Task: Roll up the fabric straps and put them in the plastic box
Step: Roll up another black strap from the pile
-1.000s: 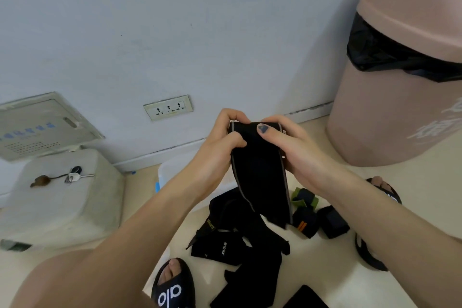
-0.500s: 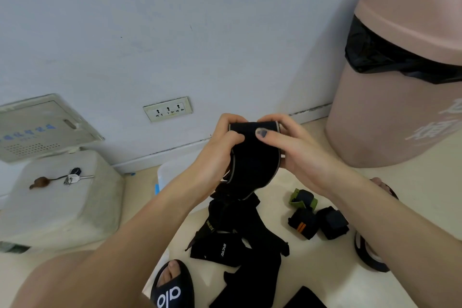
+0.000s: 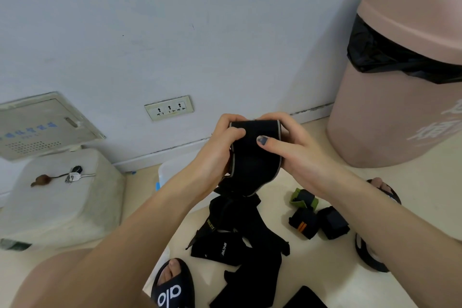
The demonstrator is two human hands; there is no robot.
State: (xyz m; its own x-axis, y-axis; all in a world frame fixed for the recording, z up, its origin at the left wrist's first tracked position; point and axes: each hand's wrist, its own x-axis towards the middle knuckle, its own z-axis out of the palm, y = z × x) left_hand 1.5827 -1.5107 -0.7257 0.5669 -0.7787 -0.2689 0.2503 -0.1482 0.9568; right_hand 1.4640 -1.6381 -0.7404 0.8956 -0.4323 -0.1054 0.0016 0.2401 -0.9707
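I hold a black fabric strap (image 3: 255, 157) with grey edging up in front of me, partly rolled. My left hand (image 3: 220, 147) grips its left side and my right hand (image 3: 287, 147) grips its right side, thumb pressed on the front. A short loose tail hangs below the roll. Under my hands a heap of unrolled black straps (image 3: 240, 240) lies on the floor. Three rolled straps (image 3: 317, 217) sit to the right of the heap. The translucent plastic box (image 3: 172, 172) stands by the wall, mostly hidden behind my left forearm.
A large pink bin (image 3: 400, 97) with a black liner stands at the right. A white box-shaped unit (image 3: 60, 197) with keys (image 3: 75, 176) on top sits at the left. My feet in black slippers (image 3: 172, 287) flank the heap. A wall socket (image 3: 170, 107) is behind.
The strap's long hanging tail has been wound up into the roll, so much less of it hangs now. Both hands kept their place in front of me.
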